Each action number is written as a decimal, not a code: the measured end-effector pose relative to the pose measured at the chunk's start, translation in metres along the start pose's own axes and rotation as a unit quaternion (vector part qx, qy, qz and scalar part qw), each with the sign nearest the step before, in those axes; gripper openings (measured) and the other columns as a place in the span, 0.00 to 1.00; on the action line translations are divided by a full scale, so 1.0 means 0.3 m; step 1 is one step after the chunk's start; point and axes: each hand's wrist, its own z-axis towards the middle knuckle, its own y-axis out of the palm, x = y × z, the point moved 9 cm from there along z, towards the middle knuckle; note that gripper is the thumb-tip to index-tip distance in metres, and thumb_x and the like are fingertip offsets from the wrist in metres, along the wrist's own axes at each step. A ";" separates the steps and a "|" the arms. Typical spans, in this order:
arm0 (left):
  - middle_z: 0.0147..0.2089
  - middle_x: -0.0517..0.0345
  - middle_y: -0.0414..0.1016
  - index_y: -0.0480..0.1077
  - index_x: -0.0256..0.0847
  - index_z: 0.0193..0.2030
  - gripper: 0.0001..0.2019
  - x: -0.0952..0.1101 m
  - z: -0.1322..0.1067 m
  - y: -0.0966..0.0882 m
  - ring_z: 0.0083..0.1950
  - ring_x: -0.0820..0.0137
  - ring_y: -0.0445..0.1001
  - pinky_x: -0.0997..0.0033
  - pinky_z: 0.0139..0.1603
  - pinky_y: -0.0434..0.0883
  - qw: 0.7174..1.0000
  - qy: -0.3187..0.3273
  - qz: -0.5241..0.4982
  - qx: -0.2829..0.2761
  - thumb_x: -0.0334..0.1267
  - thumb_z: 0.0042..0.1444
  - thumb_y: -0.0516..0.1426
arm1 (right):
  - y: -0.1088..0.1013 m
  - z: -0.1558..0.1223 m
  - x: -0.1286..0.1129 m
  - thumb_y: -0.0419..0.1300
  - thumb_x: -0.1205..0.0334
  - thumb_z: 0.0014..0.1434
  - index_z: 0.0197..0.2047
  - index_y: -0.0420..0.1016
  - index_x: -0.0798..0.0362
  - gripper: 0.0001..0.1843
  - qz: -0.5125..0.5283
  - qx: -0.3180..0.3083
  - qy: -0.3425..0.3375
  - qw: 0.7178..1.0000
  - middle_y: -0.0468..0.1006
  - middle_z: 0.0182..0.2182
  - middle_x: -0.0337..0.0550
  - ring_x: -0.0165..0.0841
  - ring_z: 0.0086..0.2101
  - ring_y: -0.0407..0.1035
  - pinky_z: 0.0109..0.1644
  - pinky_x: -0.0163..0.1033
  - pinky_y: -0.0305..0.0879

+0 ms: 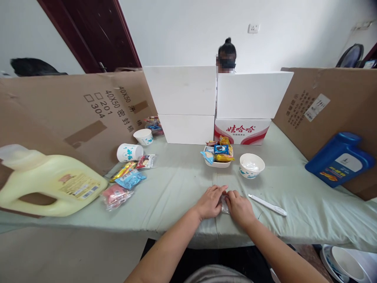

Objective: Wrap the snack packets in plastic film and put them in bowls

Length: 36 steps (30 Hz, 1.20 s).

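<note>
Near the table's front edge, my left hand [209,201] and my right hand [240,206] meet around a small clear plastic wrapper [225,206]. Fingers of both hands are closed on it, and what it contains, if anything, I cannot make out. Just right of my right hand lies a white plastic knife-like tool [267,204]. Beyond it stands a paper bowl [252,165] with blue print, holding clear plastic. Straight ahead, a white tray [218,163] is heaped with wrapped snacks [221,149].
At left lie a yellow detergent jug [55,181], snack packets [130,179], a tipped paper cup [130,152] and another cup [143,136]. White boxes [188,90] form a barrier, with a person [227,51] behind. Cardboard [332,118] and a blue bottle [341,159] stand right.
</note>
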 end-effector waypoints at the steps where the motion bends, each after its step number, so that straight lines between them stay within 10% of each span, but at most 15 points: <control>1: 0.53 0.52 0.71 0.54 0.40 0.64 0.33 0.000 0.001 -0.003 0.55 0.61 0.64 0.57 0.59 0.62 1.000 -0.001 -0.004 0.004 0.26 0.49 0.53 | 0.003 -0.002 -0.002 0.47 0.64 0.68 0.42 0.68 0.53 0.10 -0.008 0.003 0.005 1.000 0.74 0.35 0.45 0.33 0.30 0.72 0.29 0.36 0.53; 11: 0.55 0.51 0.68 0.65 0.41 0.49 0.18 -0.005 0.009 0.008 0.56 0.60 0.65 0.57 0.57 0.64 0.999 -0.018 0.045 -0.006 0.38 0.53 0.63 | -0.069 -0.017 0.065 0.50 0.64 0.65 0.37 0.69 0.55 0.08 -0.074 0.054 0.046 0.995 0.72 0.32 0.50 0.41 0.35 0.68 0.36 0.42 0.57; 17: 0.55 0.50 0.68 0.66 0.41 0.49 0.13 -0.002 0.009 0.010 0.55 0.59 0.65 0.56 0.56 0.65 0.998 -0.004 0.055 0.009 0.36 0.57 0.59 | -0.113 -0.055 0.032 0.47 0.68 0.65 0.47 0.72 0.55 0.14 -0.049 0.093 -0.035 0.994 0.73 0.49 0.54 0.44 0.53 0.62 0.57 0.49 0.55; 25: 0.48 0.49 0.68 0.65 0.40 0.45 0.14 -0.028 -0.014 -0.037 0.52 0.62 0.66 0.56 0.55 0.68 0.992 -0.011 -0.010 0.125 0.23 0.54 0.49 | 0.073 -0.060 -0.012 0.44 0.31 0.59 0.70 0.47 0.62 0.49 -0.009 -0.105 -0.073 0.992 0.43 0.69 0.58 0.50 0.67 0.36 0.67 0.56 0.37; 32: 0.47 0.52 0.68 0.67 0.41 0.41 0.13 -0.043 -0.024 -0.058 0.50 0.64 0.68 0.58 0.54 0.69 0.989 -0.027 -0.037 0.143 0.23 0.53 0.50 | 0.019 -0.076 -0.021 0.52 0.36 0.58 0.71 0.45 0.48 0.44 -0.002 -0.108 -0.040 0.993 0.42 0.70 0.49 0.55 0.67 0.32 0.65 0.64 0.34; 36: 0.46 0.52 0.68 0.68 0.41 0.38 0.10 -0.061 -0.024 -0.063 0.49 0.64 0.68 0.60 0.53 0.69 0.987 -0.051 -0.047 0.144 0.24 0.53 0.50 | -0.023 -0.129 -0.016 0.54 0.56 0.61 0.61 0.65 0.50 0.25 0.035 -0.002 0.004 0.999 0.61 0.64 0.50 0.48 0.63 0.51 0.64 0.56 0.47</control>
